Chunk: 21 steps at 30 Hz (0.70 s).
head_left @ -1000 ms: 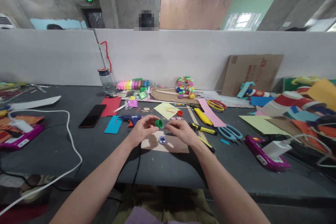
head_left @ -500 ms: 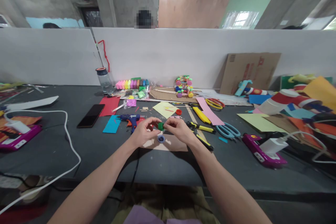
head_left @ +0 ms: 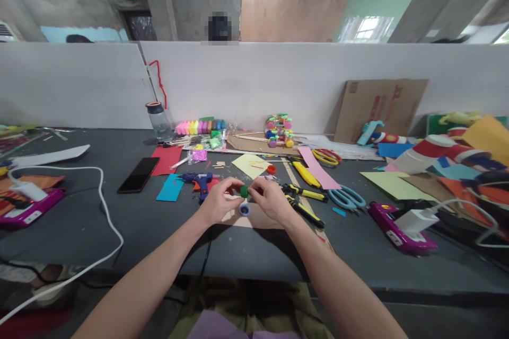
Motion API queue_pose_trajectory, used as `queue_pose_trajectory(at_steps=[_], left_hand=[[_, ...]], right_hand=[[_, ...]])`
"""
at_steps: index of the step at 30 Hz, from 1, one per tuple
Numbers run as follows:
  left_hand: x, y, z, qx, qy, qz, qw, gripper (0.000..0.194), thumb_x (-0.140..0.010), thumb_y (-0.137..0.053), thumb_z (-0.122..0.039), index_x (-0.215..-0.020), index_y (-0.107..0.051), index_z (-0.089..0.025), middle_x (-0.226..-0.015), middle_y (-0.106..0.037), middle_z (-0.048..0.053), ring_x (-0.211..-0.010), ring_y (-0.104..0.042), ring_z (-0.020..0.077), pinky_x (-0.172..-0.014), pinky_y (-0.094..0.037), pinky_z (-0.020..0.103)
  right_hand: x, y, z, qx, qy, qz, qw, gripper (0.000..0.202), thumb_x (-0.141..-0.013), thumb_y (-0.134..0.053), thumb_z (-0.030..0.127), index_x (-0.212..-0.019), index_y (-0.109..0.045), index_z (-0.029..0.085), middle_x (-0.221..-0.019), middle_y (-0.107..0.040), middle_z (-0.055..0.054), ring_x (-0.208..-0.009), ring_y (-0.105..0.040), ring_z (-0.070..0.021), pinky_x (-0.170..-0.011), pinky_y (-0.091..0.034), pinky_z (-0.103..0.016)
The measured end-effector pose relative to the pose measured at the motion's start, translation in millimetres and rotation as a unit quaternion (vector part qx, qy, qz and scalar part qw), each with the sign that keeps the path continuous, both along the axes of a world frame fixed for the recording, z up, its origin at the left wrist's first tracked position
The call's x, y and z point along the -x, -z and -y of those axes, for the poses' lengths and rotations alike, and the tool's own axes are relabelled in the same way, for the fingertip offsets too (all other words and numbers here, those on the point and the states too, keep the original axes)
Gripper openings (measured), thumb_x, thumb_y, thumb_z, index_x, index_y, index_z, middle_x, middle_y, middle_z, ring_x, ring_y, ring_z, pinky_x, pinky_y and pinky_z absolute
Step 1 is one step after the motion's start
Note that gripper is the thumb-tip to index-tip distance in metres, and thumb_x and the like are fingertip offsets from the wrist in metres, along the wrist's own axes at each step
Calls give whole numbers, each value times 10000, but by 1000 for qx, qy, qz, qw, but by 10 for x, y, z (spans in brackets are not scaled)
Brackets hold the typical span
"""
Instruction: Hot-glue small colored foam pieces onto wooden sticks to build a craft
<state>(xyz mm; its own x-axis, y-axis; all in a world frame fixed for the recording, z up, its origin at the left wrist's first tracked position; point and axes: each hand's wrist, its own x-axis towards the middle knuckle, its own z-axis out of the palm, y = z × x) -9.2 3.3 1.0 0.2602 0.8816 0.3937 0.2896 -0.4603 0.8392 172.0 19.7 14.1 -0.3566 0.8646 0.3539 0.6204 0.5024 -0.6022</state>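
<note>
Pinching one green cap (head_left: 244,191) in left hand (head_left: 218,204); right hand (head_left: 270,198) at its side, grip unclear. We can't tell where axis points. One purple cap (head_left: 244,210) on cardboard (head_left: 264,219).

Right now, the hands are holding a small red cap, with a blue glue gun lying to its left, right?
Not quite: in the head view, the small cap between the left hand and the right hand is green, not red. The blue glue gun does lie to its left.
</note>
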Motion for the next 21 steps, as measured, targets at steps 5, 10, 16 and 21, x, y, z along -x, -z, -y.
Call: queue_pose_trajectory(at_steps=[5, 10, 16, 21], left_hand=[[-9, -2, 12, -9, -9, -9, 1000, 256, -717, -633, -172, -972, -613, -186, -919, -649, 34, -818, -575, 155, -752, -457, 271], [-17, 6, 2, 7, -18, 14, 1000, 270, -707, -652, -184, -971, -598, -179, -909, -631, 34, -813, -571, 151, -747, -460, 268], [-29, 43, -18, 21, -11, 63, 998, 257, -709, -660, -193, -952, -580, -166, -904, -610, 33, -823, -587, 142, -775, -473, 271], [-55, 59, -12, 5, -16, 74, 997, 239, -706, -658, -177, -929, -572, -172, -892, -616, 28, -813, -599, 141, -782, -488, 281]], right_hand=[[29, -6, 25, -9, 26, 30, 999, 183, -826, -523, 229, -653, -556, 180, -631, -595, -13, -591, -486, -136, -565, -301, -243], [40, -8, 31, -23, 28, 3, 999, 200, -830, -524, 243, -640, -531, 179, -616, -571, -7, -588, -474, -135, -567, -300, -246], [56, 27, 19, 10, 17, -72, 997, 237, -851, -503, 297, -644, -509, 182, -598, -541, 2, -570, -466, -129, -548, -324, -239], [88, 4, 69, -57, 41, -12, 997, 185, -856, -499, 255, -686, -523, 187, -640, -564, -17, -599, -483, -145, -573, -318, -257]])
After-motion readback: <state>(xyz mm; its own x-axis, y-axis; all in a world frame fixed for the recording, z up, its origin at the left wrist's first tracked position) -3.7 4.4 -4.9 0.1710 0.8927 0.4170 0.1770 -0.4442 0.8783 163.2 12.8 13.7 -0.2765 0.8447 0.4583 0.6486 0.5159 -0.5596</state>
